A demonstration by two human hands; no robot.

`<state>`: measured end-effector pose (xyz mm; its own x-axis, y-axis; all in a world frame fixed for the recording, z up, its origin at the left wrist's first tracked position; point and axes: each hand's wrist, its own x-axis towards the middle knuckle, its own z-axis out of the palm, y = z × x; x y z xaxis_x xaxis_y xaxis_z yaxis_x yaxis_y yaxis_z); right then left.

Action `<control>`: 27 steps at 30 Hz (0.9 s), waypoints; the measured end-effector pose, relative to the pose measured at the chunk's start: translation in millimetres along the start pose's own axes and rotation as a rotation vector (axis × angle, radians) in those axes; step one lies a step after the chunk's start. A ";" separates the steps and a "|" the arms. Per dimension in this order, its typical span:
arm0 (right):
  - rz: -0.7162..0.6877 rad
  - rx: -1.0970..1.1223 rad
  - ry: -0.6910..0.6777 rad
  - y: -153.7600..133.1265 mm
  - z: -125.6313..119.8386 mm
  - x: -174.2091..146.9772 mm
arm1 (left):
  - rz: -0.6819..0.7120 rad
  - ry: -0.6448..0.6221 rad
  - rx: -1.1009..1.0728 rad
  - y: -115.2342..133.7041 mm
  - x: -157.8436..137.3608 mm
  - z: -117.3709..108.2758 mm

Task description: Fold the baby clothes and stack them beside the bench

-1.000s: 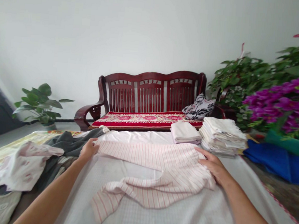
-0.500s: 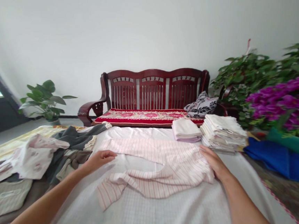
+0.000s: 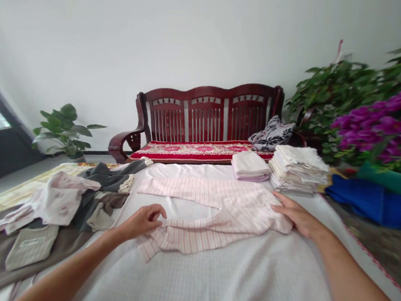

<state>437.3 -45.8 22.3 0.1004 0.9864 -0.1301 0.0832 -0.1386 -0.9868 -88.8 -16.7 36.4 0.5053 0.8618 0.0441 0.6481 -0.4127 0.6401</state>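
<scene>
On the white cloth point(image 3: 210, 282), the striped pants point(image 3: 230, 214) lie spread between both hands. The left hand point(image 3: 147, 221) curls its fingers at the near leg, towards the cuff; the right hand point(image 3: 298, 217) touches the waist end, fingers extended. Whether either grips fabric, I cannot tell.

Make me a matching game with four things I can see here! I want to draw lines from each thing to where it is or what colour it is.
Things:
1. striped pants
2. right hand
3. cushion
4. flowers

Places and colours:
a. purple
b. at the right end of the wooden bench
c. spread out on the white cloth
d. at the wide end of the clothing with two legs

Right pairs: 1-c, 2-d, 3-b, 4-a.
</scene>
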 end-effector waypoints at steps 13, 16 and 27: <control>0.042 -0.065 0.209 12.5 -7.1 13.3 | -0.069 0.018 0.195 -8.3 -32.7 -29.0; 0.083 -0.096 0.212 7.1 -4.0 10.6 | -0.053 0.329 0.336 -15.9 -43.6 -50.9; 0.146 -0.235 -0.067 0.2 -29.3 2.9 | -0.111 -0.112 0.331 -36.0 -81.2 -69.2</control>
<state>466.7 -45.5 24.5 0.0629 0.9569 -0.2835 0.3011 -0.2890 -0.9088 -192.6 -51.4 62.8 0.4690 0.8767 -0.1072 0.8424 -0.4075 0.3524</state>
